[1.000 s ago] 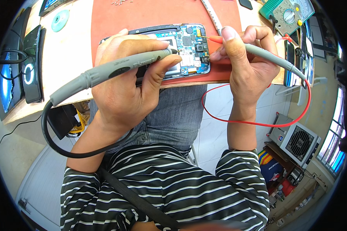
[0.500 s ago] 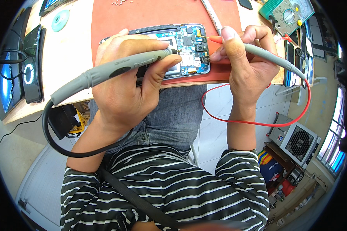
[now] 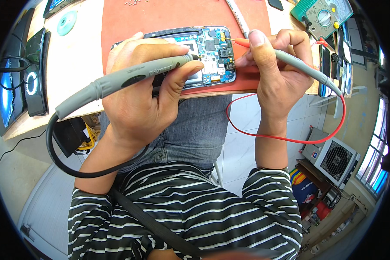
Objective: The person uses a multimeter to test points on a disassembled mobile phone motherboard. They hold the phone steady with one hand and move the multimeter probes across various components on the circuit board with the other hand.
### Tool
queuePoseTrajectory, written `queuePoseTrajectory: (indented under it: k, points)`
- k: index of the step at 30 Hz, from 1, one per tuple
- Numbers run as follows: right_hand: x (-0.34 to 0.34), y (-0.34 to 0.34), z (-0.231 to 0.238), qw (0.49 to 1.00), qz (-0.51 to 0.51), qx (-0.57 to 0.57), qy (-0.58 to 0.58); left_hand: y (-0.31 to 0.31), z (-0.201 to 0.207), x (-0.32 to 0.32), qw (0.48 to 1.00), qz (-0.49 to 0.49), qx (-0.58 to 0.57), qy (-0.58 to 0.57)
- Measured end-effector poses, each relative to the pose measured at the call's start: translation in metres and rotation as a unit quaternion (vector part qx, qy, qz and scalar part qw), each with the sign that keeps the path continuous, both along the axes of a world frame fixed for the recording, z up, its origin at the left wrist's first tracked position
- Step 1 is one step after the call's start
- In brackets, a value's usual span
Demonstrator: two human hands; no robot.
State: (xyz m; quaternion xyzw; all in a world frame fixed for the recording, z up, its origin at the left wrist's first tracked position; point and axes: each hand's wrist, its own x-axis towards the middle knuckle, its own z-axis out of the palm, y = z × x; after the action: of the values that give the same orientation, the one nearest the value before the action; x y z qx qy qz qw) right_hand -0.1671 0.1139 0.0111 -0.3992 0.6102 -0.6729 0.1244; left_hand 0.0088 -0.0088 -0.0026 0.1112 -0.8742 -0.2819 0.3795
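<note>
Between both grips: opened phone (image 3: 203,54) being probed; left hand (image 3: 138,91) clamps grey probe (image 3: 130,78), right hand (image 3: 281,73) clamps red-tipped probe (image 3: 290,60); tip contact seemingly made; next needs steady tips.

left hand (image 3: 145,82) pinch grip, right hand (image 3: 279,71) likewise

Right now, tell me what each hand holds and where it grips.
Left hand grips a grey probe near its front end; right hand pinches a second probe just behind its red tip.
</note>
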Motion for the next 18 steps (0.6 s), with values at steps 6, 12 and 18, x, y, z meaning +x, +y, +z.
queuePoseTrajectory:
  k: [6,12,18]
  points:
    - [0.001,0.0001,0.001,1.0,-0.005,0.006,-0.002,-0.0004,-0.0006,0.0,1.0,-0.002,0.001,0.004]
    - [0.0002,0.0001,0.0009,1.0,-0.005,0.008,0.004,-0.0004,-0.0009,-0.0002,1.0,0.002,-0.006,0.0]
    - [0.0008,0.0,0.0008,1.0,-0.01,0.005,-0.002,-0.0005,0.0003,-0.0005,1.0,0.0,-0.002,0.0]
